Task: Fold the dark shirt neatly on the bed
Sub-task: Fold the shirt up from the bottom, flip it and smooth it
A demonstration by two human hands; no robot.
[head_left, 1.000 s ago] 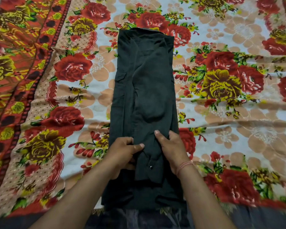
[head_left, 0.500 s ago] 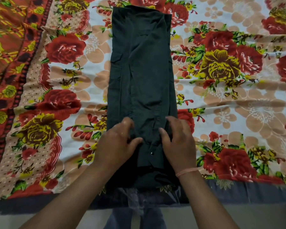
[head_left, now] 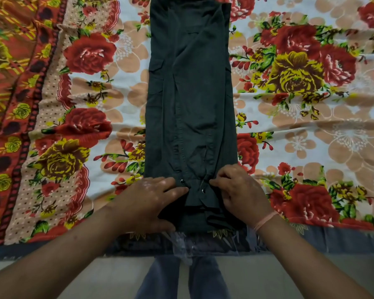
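The dark shirt (head_left: pixel 190 93) lies on the bed as a long narrow strip, its sides folded inward, running from the near edge away from me. Two sleeve cuffs with metal snaps lie on top near its lower end. My left hand (head_left: pixel 149 199) holds the shirt's lower left corner, fingers on top and thumb at the hem. My right hand (head_left: pixel 240 190) pinches the fabric beside the right cuff, fingers curled. A pink thread band circles my right wrist.
The floral bedsheet (head_left: pixel 311 130) in red, yellow and peach covers the bed, with an orange patterned border at the left (head_left: pixel 7 104). The bed's near edge (head_left: pixel 343 240) runs below the shirt. My legs in jeans (head_left: pixel 181 277) stand against it.
Both hands have slid down the shirt toward its near end and spread apart to either side of the cuffs. The view has shifted down, showing the bed edge and my legs.
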